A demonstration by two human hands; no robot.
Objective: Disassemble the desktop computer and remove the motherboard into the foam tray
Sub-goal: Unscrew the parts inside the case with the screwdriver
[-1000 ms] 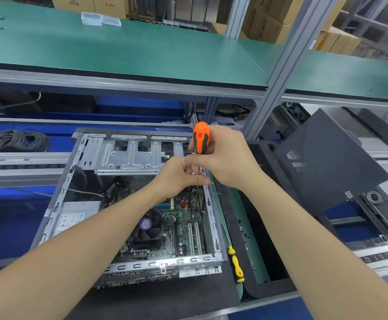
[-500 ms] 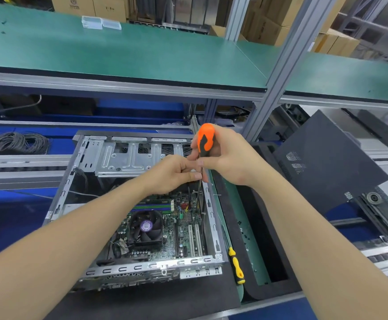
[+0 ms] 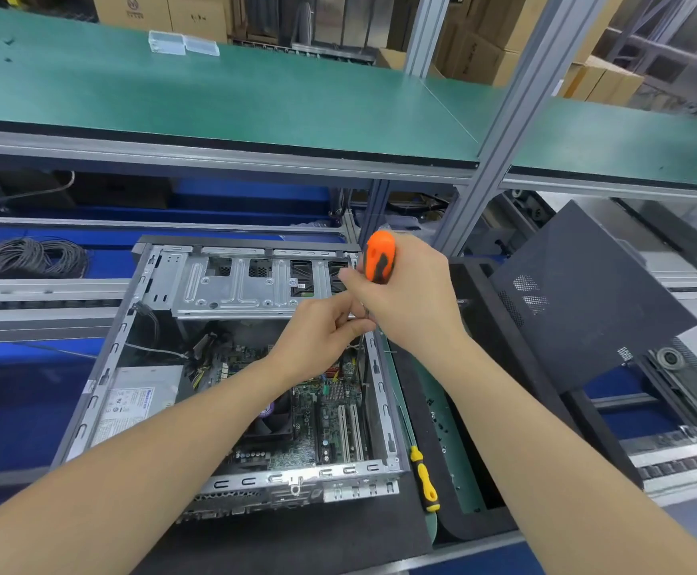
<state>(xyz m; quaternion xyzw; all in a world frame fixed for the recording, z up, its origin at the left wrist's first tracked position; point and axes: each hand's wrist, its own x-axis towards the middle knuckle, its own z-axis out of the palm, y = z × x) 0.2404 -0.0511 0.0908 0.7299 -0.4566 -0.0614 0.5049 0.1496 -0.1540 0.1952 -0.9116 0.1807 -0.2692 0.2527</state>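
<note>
Desktop computer (image 3: pixel 230 292): lies on its side, open face up, on the black mat of the bench (image 3: pixel 317 537), left of centre; a metal drive cage spans its far end.
Cable coil (image 3: pixel 27 257): black, far left, on the blue level beyond the case and well apart from it.
Power supply (image 3: pixel 135 402): grey box with a white label, against the left wall of the case.
Fan (image 3: pixel 274 425): black, on the board, partly hidden by the left forearm.
Motherboard (image 3: pixel 330 433): green, flat on the floor of the case, in its right half; white slots run near to far by the right wall.
Left hand (image 3: pixel 317 338): reaches over the case, its fingers curled and pinching the metal shaft of the orange screwdriver.
Orange screwdriver (image 3: pixel 380 257): orange and black handle uppermost, nearly upright above the far right corner of the case; its tip is hidden.
Right hand (image 3: pixel 413 300): wraps around the handle from the right.
Yellow screwdriver (image 3: pixel 425 479): lies just beside the near right corner of the case, untouched.
Foam tray (image 3: pixel 479 527): black, just right of the case, with a green strip showing along its left side.
Side panel (image 3: pixel 587 292): dark, perforated, tilted over the right part of the tray.
</note>
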